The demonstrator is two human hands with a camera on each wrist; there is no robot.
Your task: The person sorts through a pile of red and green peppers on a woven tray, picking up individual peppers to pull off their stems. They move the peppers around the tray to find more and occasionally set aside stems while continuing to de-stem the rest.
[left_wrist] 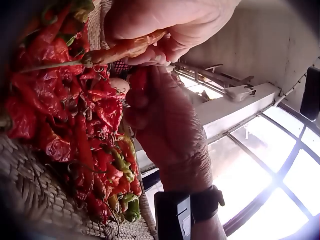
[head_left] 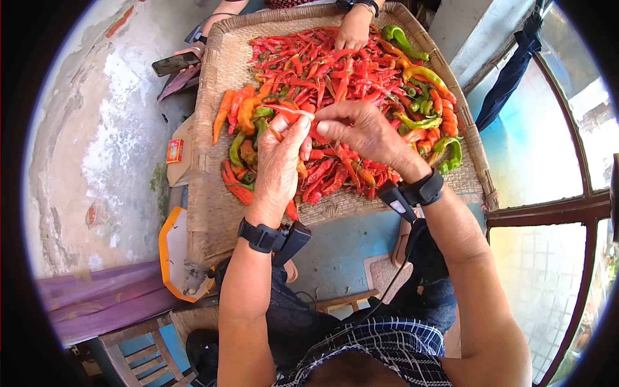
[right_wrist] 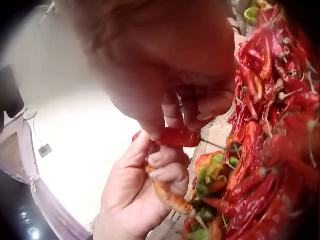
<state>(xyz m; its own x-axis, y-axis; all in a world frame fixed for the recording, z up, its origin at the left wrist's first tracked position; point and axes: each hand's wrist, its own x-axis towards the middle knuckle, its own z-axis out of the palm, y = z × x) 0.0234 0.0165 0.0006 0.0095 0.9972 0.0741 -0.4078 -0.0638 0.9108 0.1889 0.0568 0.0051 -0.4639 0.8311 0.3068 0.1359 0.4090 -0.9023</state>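
Observation:
Over a wide woven tray (head_left: 213, 213) heaped with chili peppers, my left hand (head_left: 279, 164) holds a red chili pepper (right_wrist: 180, 136) between thumb and fingers. Curled in the same hand is a shrivelled orange chili pepper (right_wrist: 170, 197), its stem pointing out past the fingers. My right hand (head_left: 374, 132) meets it from the other side, thumb and forefinger pinching the red pepper near its pale end. Right below both hands lies the pile of wrinkled red chili peppers (head_left: 329, 174). Part of the red pepper is hidden behind my fingers.
Green and orange peppers (head_left: 422, 103) lie along the tray's right side. At the far edge another person's hand (head_left: 353, 31) reaches into the pile; a phone (head_left: 175, 62) is held at the left. A small red box (head_left: 175, 151) sits beside the tray, and windows (head_left: 535, 155) stand at right.

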